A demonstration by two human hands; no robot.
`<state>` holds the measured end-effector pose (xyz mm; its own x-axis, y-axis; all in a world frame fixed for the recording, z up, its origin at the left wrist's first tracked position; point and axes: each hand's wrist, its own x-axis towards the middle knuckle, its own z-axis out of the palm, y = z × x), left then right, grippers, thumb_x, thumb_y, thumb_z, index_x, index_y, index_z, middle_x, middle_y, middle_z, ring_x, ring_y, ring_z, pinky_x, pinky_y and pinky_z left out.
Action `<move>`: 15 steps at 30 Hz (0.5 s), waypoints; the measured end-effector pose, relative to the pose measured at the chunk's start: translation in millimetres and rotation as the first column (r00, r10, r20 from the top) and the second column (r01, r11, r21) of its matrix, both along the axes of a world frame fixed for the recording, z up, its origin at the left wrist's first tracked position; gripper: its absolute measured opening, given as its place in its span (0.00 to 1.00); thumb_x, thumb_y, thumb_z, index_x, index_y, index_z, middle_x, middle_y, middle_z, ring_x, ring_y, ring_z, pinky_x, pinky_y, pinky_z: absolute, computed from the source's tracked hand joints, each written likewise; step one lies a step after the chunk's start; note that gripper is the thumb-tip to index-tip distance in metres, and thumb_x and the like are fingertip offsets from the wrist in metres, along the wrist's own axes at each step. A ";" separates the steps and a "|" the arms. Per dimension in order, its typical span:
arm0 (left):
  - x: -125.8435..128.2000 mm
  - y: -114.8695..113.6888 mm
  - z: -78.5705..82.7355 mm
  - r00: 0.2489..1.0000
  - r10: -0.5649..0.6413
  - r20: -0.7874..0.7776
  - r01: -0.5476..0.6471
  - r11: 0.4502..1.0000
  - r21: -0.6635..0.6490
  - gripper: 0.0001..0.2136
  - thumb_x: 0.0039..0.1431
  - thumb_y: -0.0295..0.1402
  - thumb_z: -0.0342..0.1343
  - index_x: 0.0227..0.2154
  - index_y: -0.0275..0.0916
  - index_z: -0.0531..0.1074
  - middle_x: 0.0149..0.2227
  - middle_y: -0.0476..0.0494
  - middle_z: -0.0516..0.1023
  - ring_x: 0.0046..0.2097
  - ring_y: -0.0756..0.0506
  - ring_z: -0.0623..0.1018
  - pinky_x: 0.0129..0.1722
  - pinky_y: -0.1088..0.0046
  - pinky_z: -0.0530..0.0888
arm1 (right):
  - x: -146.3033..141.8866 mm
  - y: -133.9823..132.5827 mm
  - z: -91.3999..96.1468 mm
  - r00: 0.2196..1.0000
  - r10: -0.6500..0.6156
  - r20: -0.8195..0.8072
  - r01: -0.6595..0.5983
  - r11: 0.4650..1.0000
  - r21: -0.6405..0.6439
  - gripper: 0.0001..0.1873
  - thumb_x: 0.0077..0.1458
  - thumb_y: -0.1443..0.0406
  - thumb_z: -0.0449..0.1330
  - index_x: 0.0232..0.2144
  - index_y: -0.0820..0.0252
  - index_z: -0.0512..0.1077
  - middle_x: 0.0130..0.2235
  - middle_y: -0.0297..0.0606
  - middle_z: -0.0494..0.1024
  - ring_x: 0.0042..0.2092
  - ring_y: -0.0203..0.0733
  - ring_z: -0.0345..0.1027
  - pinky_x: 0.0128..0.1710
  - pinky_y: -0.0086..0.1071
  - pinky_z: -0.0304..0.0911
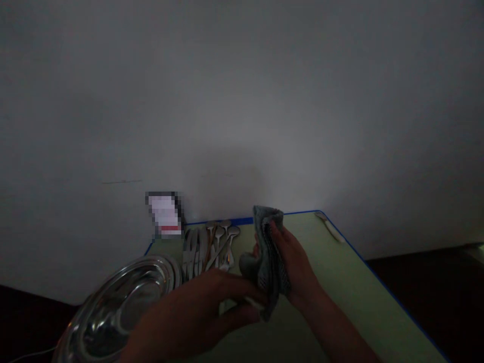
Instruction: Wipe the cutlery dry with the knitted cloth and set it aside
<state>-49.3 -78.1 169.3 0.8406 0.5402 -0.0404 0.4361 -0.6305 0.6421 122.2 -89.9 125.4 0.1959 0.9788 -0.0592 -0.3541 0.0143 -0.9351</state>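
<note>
My right hand grips a grey cloth, fingers wrapped round its upper part, above a green table. My left hand reaches across from the lower left, fingers pinched on something thin and pale at the cloth's lower edge; the cloth covers most of it and I cannot name it. Just behind the hands stands a cluster of metal spoons and other cutlery, upright in a holder. A shiny steel bowl sits to the left of my left hand.
The table has a blue edge and stands against a plain grey wall. A white utensil lies near the far right corner. A blurred white box stands at the far left corner. The scene is dim.
</note>
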 end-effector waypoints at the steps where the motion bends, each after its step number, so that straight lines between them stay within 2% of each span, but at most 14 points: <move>1: -3.7 1.4 1.0 0.999 0.047 0.015 -0.047 0.999 -0.010 0.08 0.59 0.34 0.51 0.41 0.46 0.71 0.40 0.51 0.78 0.40 0.48 0.76 0.39 0.76 0.70 | 2.9 0.7 -0.2 0.998 0.014 0.065 -0.016 0.999 0.028 0.23 0.50 0.47 0.53 0.36 0.60 0.69 0.29 0.35 0.74 0.25 0.35 0.66 0.25 0.28 0.60; 2: -6.8 3.3 2.0 0.995 0.099 0.022 -0.099 0.995 -0.020 0.08 0.61 0.35 0.48 0.40 0.45 0.70 0.38 0.51 0.77 0.39 0.49 0.76 0.37 0.77 0.71 | 5.7 1.1 -0.1 0.988 0.024 0.150 -0.033 0.998 0.054 0.21 0.51 0.48 0.53 0.34 0.60 0.68 0.28 0.34 0.73 0.25 0.34 0.65 0.24 0.27 0.60; 4: -9.9 7.4 3.5 0.969 0.236 0.070 -0.239 0.970 0.042 0.09 0.63 0.35 0.44 0.34 0.41 0.68 0.32 0.52 0.76 0.33 0.50 0.75 0.32 0.77 0.70 | 10.1 1.0 1.1 0.938 0.044 0.345 -0.081 0.992 0.094 0.18 0.53 0.51 0.52 0.32 0.60 0.68 0.28 0.33 0.72 0.26 0.33 0.64 0.25 0.27 0.59; 7: -5.8 10.5 4.7 0.916 0.380 0.132 -0.399 0.898 0.185 0.11 0.63 0.38 0.42 0.29 0.39 0.65 0.26 0.52 0.73 0.28 0.50 0.73 0.27 0.77 0.68 | 12.3 -2.3 5.0 0.810 0.081 0.580 -0.197 0.970 0.140 0.15 0.57 0.55 0.49 0.32 0.60 0.68 0.29 0.33 0.72 0.31 0.34 0.65 0.29 0.27 0.60; 11: 5.1 9.8 2.0 0.930 0.358 0.080 -0.365 0.881 0.300 0.12 0.62 0.40 0.44 0.31 0.39 0.66 0.27 0.50 0.74 0.29 0.48 0.74 0.29 0.74 0.67 | 8.5 -10.1 9.7 0.650 0.142 0.746 -0.337 0.935 0.115 0.12 0.59 0.60 0.48 0.32 0.59 0.67 0.31 0.34 0.73 0.32 0.35 0.65 0.32 0.29 0.58; 15: 6.2 12.1 -4.0 0.957 0.289 0.004 -0.273 0.899 0.344 0.12 0.62 0.39 0.44 0.31 0.39 0.69 0.27 0.49 0.75 0.29 0.48 0.74 0.28 0.75 0.67 | 4.8 -15.3 9.6 0.528 0.182 0.829 -0.391 0.919 0.047 0.11 0.59 0.60 0.47 0.32 0.59 0.66 0.30 0.34 0.73 0.30 0.35 0.64 0.30 0.30 0.56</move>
